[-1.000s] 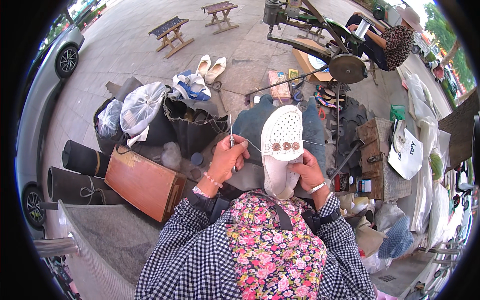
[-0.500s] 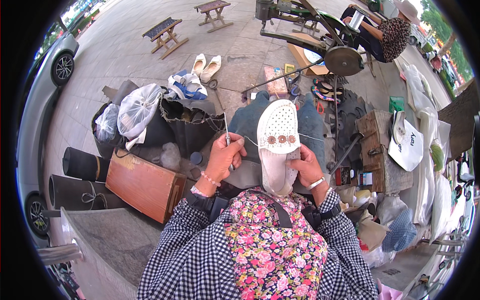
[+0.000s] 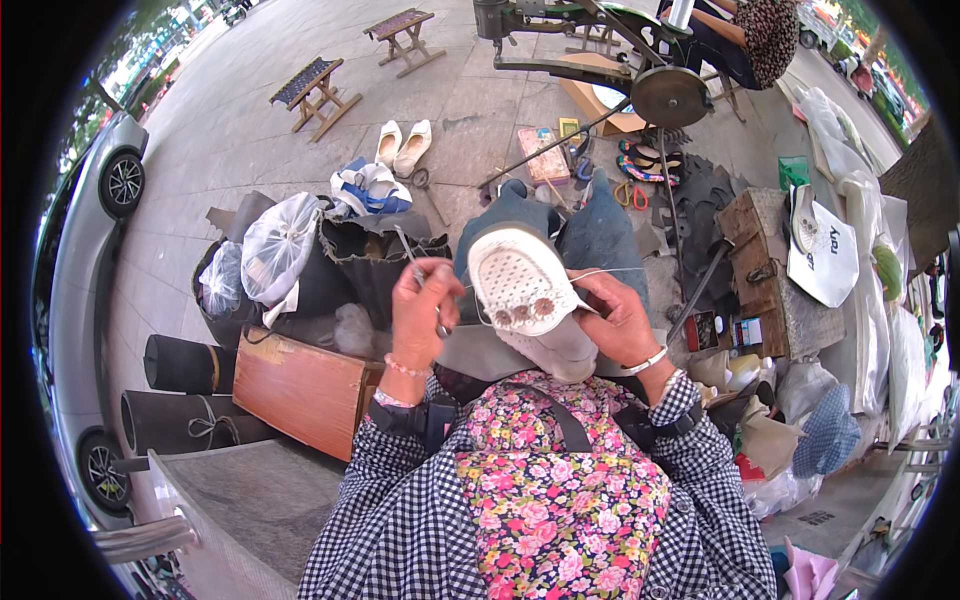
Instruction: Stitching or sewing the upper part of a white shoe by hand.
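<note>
A white perforated slip-on shoe (image 3: 512,283) with brown flower trims is held up over my lap, its toe pointing away from me. My right hand (image 3: 622,328) grips the shoe's right side, fingers closed around its edge. A pale thread (image 3: 610,270) runs from near the shoe past my right hand. To the left of the shoe, apart from it, my left hand (image 3: 424,308) is closed on a thin pointed metal tool that looks like an awl (image 3: 405,244), its tip pointing up.
An orange-brown wooden box (image 3: 300,388) and black rolls (image 3: 180,364) lie at left, beside bags of material (image 3: 280,258). Ahead stand a sewing machine (image 3: 672,97), white shoes (image 3: 404,148) and folding stools (image 3: 312,95). A wooden chest (image 3: 755,255) stands at right. A person (image 3: 765,40) sits beyond.
The shoe has come down and left, its toe tipping toward the viewer. My left hand has shifted left with the awl. My right hand has moved slightly right; the thread now shows beside it.
</note>
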`<state>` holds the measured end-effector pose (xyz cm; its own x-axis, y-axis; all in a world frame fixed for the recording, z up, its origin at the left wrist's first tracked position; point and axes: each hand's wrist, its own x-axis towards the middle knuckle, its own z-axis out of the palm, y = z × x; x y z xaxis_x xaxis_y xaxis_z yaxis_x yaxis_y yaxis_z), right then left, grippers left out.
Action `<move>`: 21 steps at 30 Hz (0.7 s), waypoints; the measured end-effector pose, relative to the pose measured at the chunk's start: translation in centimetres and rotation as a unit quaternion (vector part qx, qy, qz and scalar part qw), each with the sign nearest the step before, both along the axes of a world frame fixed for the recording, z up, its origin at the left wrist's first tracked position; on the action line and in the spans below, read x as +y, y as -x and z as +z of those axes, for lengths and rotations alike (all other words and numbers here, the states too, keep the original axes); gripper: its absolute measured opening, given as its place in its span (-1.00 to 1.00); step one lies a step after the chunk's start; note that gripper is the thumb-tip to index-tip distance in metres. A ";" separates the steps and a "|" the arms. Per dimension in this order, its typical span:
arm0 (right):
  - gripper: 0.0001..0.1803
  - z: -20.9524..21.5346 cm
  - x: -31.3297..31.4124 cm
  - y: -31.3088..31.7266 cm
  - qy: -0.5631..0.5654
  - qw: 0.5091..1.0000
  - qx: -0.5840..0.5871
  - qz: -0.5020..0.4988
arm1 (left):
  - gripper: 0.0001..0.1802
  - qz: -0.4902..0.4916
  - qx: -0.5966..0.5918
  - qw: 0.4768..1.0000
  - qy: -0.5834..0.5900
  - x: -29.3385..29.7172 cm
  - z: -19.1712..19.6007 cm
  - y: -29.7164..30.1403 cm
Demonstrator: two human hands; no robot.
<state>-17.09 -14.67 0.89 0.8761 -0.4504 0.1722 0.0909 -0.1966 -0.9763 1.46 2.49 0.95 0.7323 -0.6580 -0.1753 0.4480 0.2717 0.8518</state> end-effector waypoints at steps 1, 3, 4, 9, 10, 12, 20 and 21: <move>-0.38 0.7 0.0 0.0 0.084 0.996 -0.002 0.018 | -0.79 0.002 -0.046 0.997 0.057 0.1 0.0 -0.6; -0.37 2.2 0.9 -0.2 0.060 0.996 0.047 0.042 | -0.53 -0.024 -0.133 0.988 0.075 0.1 1.8 -0.7; -0.35 2.6 1.2 -0.3 0.042 0.993 0.095 0.058 | -0.44 -0.044 -0.162 0.982 0.084 -0.6 2.8 -0.3; -0.24 2.9 0.8 -0.2 0.003 0.997 0.038 0.061 | -0.55 -0.103 -0.277 0.954 -0.050 0.5 3.7 0.0; -0.24 2.9 0.8 -0.4 0.002 0.997 0.038 0.062 | -0.60 -0.101 -0.277 0.954 -0.062 0.8 3.5 -0.1; -0.27 2.8 1.0 -0.7 -0.158 0.984 -0.054 0.055 | -0.64 -0.093 -0.261 0.958 -0.074 1.2 3.1 -0.2; -0.80 3.4 2.5 -0.8 -0.355 0.907 -0.194 0.120 | -0.66 -0.067 -0.240 0.965 -0.082 0.9 3.2 0.1; -0.80 3.3 2.5 -0.8 -0.357 0.906 -0.193 0.121 | -0.67 -0.062 -0.242 0.965 -0.081 0.9 3.3 0.2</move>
